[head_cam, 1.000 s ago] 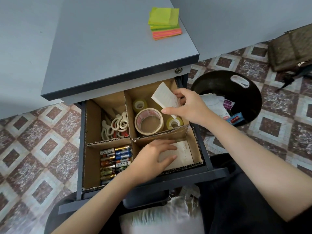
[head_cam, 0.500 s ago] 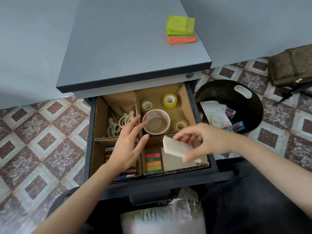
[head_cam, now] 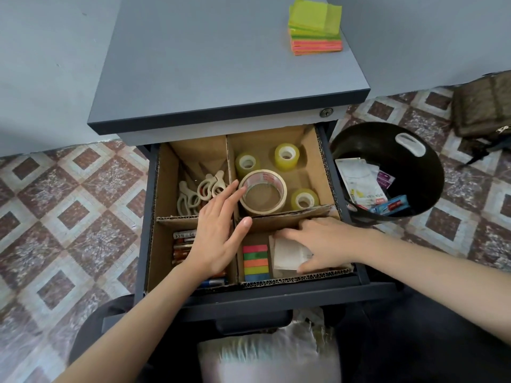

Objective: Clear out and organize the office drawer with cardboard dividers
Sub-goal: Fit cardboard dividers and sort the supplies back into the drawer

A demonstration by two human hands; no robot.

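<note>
The pad [head_cam: 287,252] lies in the drawer [head_cam: 249,295] just in front of the tape roll [head_cam: 262,192], right hand [head_cam: 323,241] gripping it edge to edge, thumb against fingers. Likely light and slightly bendy (sheets could fan), so its edges are the place to hold. Left hand [head_cam: 218,233], flat and spread, reaches the roll's left side.

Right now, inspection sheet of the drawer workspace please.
Surface: grey cabinet top.
Job's things: cardboard dividers make four compartments; scissors back left, tape rolls back right, batteries front left, colour tabs and paper pad front right.
Clutter: sticky notes on the cabinet top.
Hands: left hand flat over the divider crossing; right hand grips the paper pad.
Cables: nothing seen.
Surroundings: black bin holding wrappers right of the drawer; brown bag on the floor.
</note>
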